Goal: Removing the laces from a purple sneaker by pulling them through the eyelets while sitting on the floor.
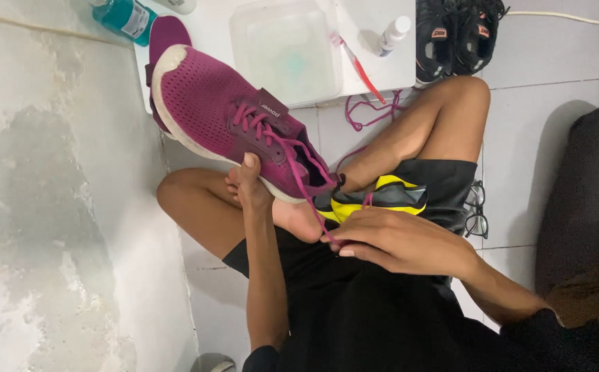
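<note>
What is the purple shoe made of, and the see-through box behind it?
The purple shoe looks like knitted mesh fabric: its matte upper is dotted with tiny holes. Its pale sole edge seems to be rubber or foam, scuffed at the toe. The shoelace looks like woven cord. The box seems to be cloudy, slightly glossy plastic, since light shows through it.

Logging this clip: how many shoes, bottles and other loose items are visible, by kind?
Magenta shoes: 2 (held shoe, second shoe)
Black shoes: 2
Bottles: 2 (teal bottle, white bottle)
Plastic tub: 1
Toothbrush: 1
Glasses: 1
Total: 9
</note>
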